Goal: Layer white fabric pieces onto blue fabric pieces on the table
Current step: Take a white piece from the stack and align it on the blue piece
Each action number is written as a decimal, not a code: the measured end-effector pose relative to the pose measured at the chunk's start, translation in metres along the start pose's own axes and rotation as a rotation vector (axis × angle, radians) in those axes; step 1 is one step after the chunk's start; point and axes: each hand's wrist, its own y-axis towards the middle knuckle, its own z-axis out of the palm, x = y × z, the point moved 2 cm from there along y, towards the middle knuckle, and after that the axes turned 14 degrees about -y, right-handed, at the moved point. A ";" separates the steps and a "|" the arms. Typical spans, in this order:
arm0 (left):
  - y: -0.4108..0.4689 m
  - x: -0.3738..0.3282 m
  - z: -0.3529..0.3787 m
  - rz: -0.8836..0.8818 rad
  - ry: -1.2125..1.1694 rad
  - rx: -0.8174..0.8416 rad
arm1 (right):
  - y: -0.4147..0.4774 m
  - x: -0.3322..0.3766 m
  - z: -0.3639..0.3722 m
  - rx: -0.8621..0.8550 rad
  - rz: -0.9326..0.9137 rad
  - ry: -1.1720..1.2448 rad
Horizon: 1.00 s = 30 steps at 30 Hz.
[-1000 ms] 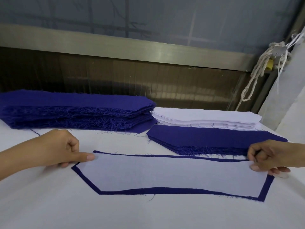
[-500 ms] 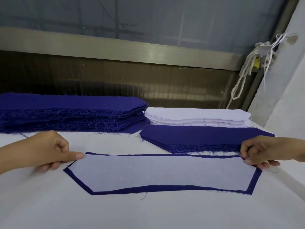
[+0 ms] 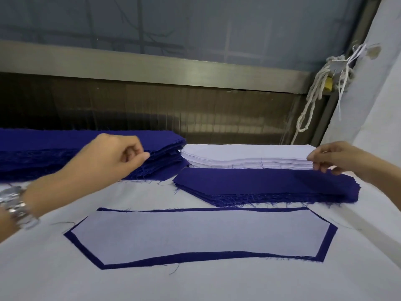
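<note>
Both grips have left the ends of the layered pair and moved to the far stacks. Nearest us, the white piece (image 3: pixel 201 233) lies flat on its blue piece (image 3: pixel 86 249), a blue border showing all round, long axis left to right on the table (image 3: pixel 65 281). Beyond it sits the low blue stack (image 3: pixel 267 183), then, touching its far edge, the white stack (image 3: pixel 245 153), both with the same axis. The right grip (image 3: pixel 332 158) has its fingertips at the right end of the white stack; we cannot tell whether it has closed on a sheet. The left grip (image 3: pixel 117 158), fingers curled, is at the right end of the tall blue stack (image 3: pixel 54 146), just left of the white stack; blur hides whether it holds anything. We judge the right grip nearer the next white sheet, which must cross the low blue stack. A rope (image 3: pixel 312 98) hangs at far right.
</note>
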 end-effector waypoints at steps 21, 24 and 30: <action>0.140 -0.021 0.121 0.238 0.478 0.307 | 0.101 -0.048 0.011 -0.435 0.210 -0.329; 0.142 -0.018 0.122 0.227 0.440 0.302 | 0.103 -0.049 0.013 -0.455 0.184 -0.384; 0.141 -0.015 0.123 0.173 0.338 0.276 | 0.104 -0.047 0.014 -0.505 0.167 -0.405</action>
